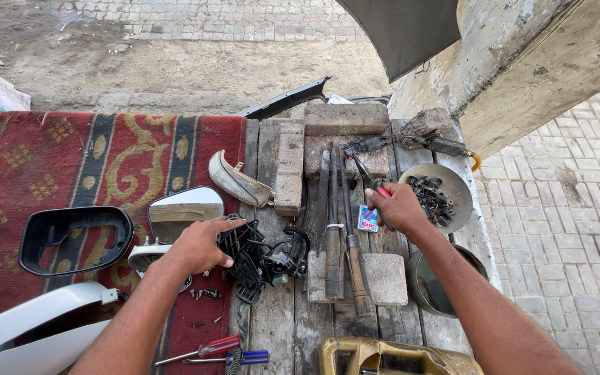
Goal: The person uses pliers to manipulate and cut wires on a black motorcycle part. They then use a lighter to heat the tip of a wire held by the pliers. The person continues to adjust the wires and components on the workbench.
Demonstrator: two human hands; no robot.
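My left hand (pixel 199 244) rests with spread fingers on a black plastic mirror mechanism (pixel 255 257) with wires, lying at the edge of the wooden bench. A side mirror glass (pixel 183 208) stands just behind that hand. My right hand (pixel 396 207) grips red-handled pliers (pixel 366 170), jaws pointing away over the bricks. A small red, white and blue packet (pixel 367 218) lies just left of that hand.
A red patterned rug (pixel 71 160) holds a black mirror housing (pixel 71 239), a white cover (pixel 36 330), loose screws (pixel 204 294) and two screwdrivers (pixel 206 351). Files (pixel 332 229), bricks (pixel 345 119), a metal dish of bolts (pixel 456 182), a pot (pixel 425 285) and a yellow can (pixel 383 357) crowd the bench.
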